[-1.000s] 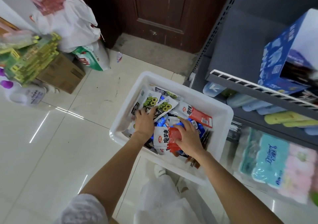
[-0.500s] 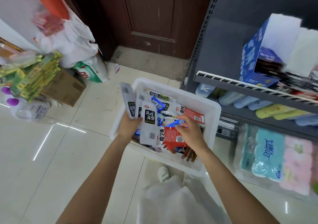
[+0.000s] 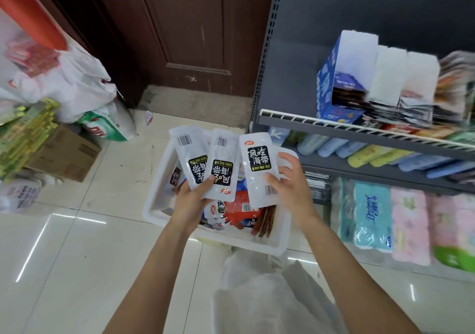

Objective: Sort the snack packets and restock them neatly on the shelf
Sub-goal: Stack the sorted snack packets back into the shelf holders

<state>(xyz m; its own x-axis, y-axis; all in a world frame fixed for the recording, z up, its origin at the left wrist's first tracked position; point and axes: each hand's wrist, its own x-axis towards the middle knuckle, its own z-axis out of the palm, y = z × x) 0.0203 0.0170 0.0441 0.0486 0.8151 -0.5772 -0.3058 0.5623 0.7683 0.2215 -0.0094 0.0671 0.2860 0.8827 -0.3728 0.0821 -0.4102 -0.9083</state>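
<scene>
Head: fingers (image 3: 274, 179) pinch white packet (image 3: 258, 169).

The bin (image 3: 154, 205) sits on the floor (image 3: 77, 256) just left of the shelf (image 3: 359, 128); three packets are above it, two (image 3: 205, 164) left of the third (image 3: 259, 169), boxes (image 3: 331, 87) on the shelf

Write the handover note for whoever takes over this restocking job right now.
Left hand grips two white seaweed packets, labels upside down.
Right hand pinches a third seaweed packet, label upright.
All three are held above the white bin, which holds red packets and other mixed snacks.
Done: three matching packets gathered.
Left: align them, place them on the shelf, sort what remains.
</scene>
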